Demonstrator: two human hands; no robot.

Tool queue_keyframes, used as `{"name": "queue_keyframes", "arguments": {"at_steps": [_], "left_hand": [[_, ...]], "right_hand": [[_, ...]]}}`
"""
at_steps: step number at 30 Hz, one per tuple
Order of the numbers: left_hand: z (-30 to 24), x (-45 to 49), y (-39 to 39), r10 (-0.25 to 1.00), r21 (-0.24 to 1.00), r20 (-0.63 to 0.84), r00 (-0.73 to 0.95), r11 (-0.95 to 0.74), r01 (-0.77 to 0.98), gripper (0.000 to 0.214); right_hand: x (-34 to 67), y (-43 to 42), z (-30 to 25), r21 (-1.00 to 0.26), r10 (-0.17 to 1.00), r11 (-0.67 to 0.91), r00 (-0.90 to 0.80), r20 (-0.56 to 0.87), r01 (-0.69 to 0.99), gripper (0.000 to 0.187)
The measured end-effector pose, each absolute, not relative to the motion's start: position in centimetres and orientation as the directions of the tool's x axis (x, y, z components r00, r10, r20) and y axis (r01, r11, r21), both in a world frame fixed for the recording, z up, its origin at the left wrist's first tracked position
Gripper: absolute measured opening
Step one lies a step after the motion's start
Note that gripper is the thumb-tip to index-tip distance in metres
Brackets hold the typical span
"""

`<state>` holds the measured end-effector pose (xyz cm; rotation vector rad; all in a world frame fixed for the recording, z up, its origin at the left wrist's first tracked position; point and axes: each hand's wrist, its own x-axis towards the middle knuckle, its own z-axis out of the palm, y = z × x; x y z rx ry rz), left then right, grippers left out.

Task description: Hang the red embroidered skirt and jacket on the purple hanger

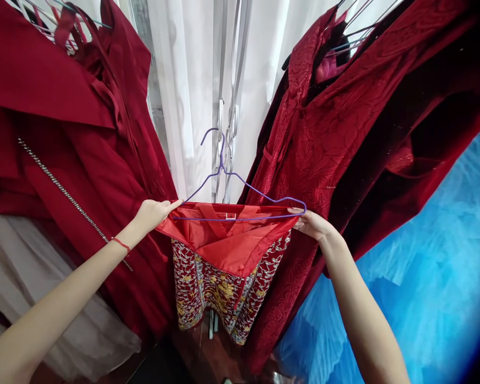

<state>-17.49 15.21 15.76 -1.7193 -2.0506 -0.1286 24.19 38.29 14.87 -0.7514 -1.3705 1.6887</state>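
Note:
A red garment (228, 250) with gold and silver embroidery and a plain red lining hangs from a purple wire hanger (240, 186). My left hand (152, 213) pinches the garment's left top edge at the hanger's end. My right hand (312, 223) grips the right end of the hanger together with the cloth there. The hanger's hook points up in front of a white curtain (192, 96).
Dark red dresses (64, 149) hang on the left, one with a rhinestone strap (64, 192). More red brocade and velvet dresses (344, 133) hang on the right. Blue tulle (424, 277) fills the lower right, pale fabric (20, 266) the lower left.

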Motion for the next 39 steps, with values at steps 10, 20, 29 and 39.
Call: {"name": "queue_keyframes", "arguments": {"at_steps": [10, 20, 29, 39], "left_hand": [[14.8, -17.0, 15.7, 0.941, -0.412, 0.340, -0.007, 0.156, 0.898, 0.059], [14.6, -17.0, 15.3, 0.932, -0.449, 0.363, 0.024, 0.152, 0.881, 0.057], [14.0, -17.6, 15.7, 0.924, -0.476, 0.377, 0.062, 0.136, 0.869, 0.057], [15.1, -17.4, 14.7, 0.926, -0.368, 0.378, 0.001, 0.149, 0.918, 0.053]], "right_hand": [[24.4, 38.1, 14.9, -0.993, 0.930, -0.116, -0.352, -0.109, 0.000, 0.023], [23.3, 37.0, 15.1, -0.959, 0.949, -0.170, -0.300, -0.096, -0.229, 0.027], [24.9, 34.9, 18.2, -0.974, 0.871, -0.222, -0.460, -0.174, -0.052, 0.039], [24.6, 36.5, 19.4, -0.957, 0.819, -0.269, -0.497, -0.287, 0.110, 0.025]]}}
